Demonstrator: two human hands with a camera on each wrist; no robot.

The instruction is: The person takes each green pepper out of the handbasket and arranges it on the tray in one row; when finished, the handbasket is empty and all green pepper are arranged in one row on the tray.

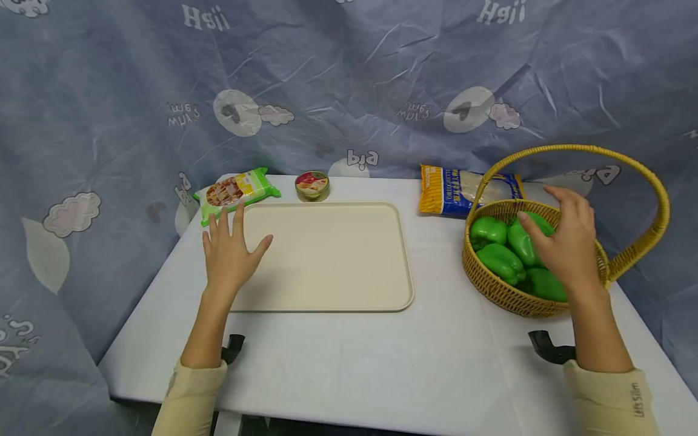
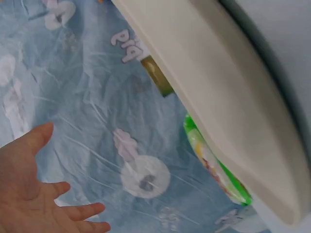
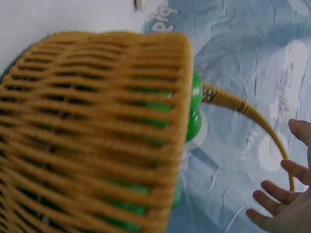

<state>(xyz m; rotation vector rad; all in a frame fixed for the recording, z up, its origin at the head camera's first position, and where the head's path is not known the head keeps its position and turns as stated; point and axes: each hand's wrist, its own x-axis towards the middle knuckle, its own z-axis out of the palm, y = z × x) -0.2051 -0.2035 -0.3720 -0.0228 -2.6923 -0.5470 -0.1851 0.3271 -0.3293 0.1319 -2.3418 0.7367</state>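
My right hand [image 1: 569,242] hovers over a round wicker basket [image 1: 493,293] at the right, fingers apart and holding nothing. Several green bell peppers [image 1: 498,263] fill the basket; the hand hides part of them in the head view. In the right wrist view, the fingers [image 3: 277,191] overlap the tall basket handle [image 3: 262,121]. Over the left end of a cream rectangular tray [image 1: 332,260], my left hand [image 1: 229,257] is spread with nothing in it. Its fingertips come close to a green snack packet [image 1: 231,192] in the head view.
A small round tin [image 1: 312,186] stands behind the tray. Between tray and basket, towards the back, lies a blue and yellow food bag [image 1: 463,189]. White cloth [image 1: 349,357] covers the table, and a printed blue-grey curtain [image 1: 349,79] hangs behind it.
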